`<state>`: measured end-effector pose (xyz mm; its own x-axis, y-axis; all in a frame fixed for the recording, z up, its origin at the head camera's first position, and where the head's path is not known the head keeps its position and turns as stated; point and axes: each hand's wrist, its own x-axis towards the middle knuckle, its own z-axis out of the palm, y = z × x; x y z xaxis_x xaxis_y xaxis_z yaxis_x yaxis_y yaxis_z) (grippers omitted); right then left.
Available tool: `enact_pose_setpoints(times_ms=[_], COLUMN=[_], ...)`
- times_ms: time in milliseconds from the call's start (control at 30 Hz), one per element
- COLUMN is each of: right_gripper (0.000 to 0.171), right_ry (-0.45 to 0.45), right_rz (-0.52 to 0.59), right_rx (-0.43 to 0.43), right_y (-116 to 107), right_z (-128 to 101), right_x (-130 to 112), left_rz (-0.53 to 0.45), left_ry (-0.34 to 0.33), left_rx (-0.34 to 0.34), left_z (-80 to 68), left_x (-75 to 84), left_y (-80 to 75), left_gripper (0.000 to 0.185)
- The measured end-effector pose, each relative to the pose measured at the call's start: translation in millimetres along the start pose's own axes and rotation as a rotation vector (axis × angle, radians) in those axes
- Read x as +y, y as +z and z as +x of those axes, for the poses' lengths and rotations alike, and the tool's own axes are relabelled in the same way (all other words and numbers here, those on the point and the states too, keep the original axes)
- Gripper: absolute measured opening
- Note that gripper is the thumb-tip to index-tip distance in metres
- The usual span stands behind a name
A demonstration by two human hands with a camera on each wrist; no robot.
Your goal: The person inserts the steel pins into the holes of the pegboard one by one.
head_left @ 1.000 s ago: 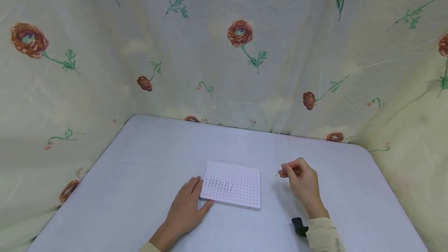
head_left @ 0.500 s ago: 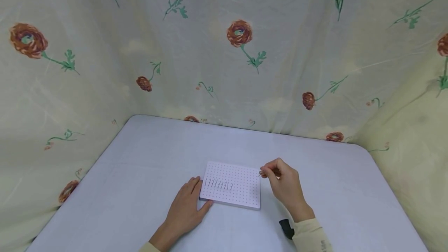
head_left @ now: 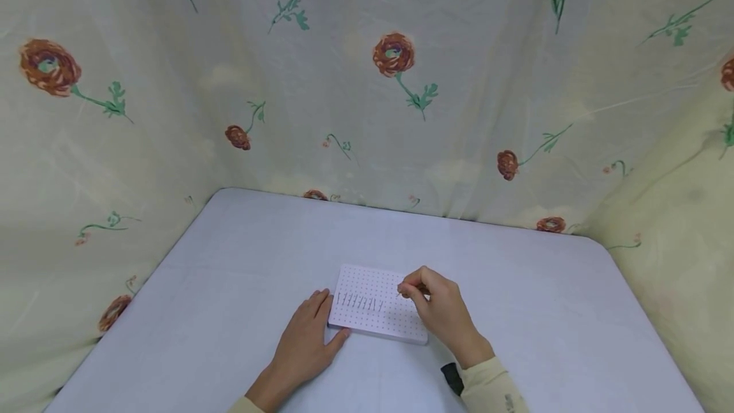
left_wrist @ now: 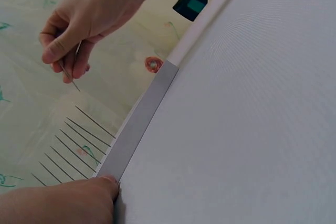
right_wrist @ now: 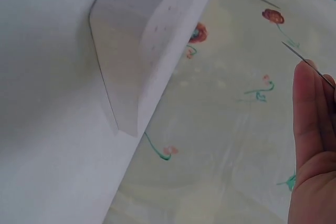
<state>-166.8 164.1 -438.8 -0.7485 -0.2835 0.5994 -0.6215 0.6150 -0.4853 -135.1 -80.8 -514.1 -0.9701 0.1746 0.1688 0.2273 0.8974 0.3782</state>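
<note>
A white board [head_left: 395,324] with a grid of small holes lies on the table. Several thin metal needles [left_wrist: 95,122] stand up from it in a row, slightly tilted in the head view. My left hand [head_left: 305,343] rests against the board's left side, its fingers fairly straight and the thumb at the near edge. Over the right half of the board, my right hand [head_left: 441,311] pinches a needle [right_wrist: 296,53] between thumb and fingers. That needle points down toward the board, to the right of the row, and its tip is apart from the board in the left wrist view.
The white tabletop [head_left: 258,241] extends around the board on all sides. A flower-patterned curtain [head_left: 344,81] hangs behind and at both sides of the table. A black device [head_left: 452,378] sits at the right wrist, by the sleeve.
My right hand has moved left with the needle, from beside the board to over its right half. The left hand and the board have stayed in place.
</note>
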Motion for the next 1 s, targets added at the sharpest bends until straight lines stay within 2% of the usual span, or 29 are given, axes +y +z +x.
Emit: enact_pose_setpoints(times_ms=[333,667,833,1000], right_gripper=[0.013,0.011,0.012,0.012], right_ry=[0.032,0.146,0.162,0.160], right_rz=[-0.025,-0.059,-0.101,-0.132], right_rx=[-0.093,-0.222,-0.283,-0.306], right_y=[8.0,17.2,20.9,22.9], right_z=[0.5,-0.3,-0.6,-1.5], right_x=[-6.7,-8.0,-9.1,-9.0], left_rz=[0.011,-0.006,-0.001,0.001], left_ry=[-0.002,0.011,0.014,0.015], left_rx=[0.000,-0.005,-0.003,-0.012], left_z=[-0.3,-0.7,-0.7,-0.8], left_x=[0.6,-1.3,-1.3,-1.1], left_y=[-1.5,-0.5,-1.4,-2.9], left_gripper=[0.077,0.076,0.076,0.076])
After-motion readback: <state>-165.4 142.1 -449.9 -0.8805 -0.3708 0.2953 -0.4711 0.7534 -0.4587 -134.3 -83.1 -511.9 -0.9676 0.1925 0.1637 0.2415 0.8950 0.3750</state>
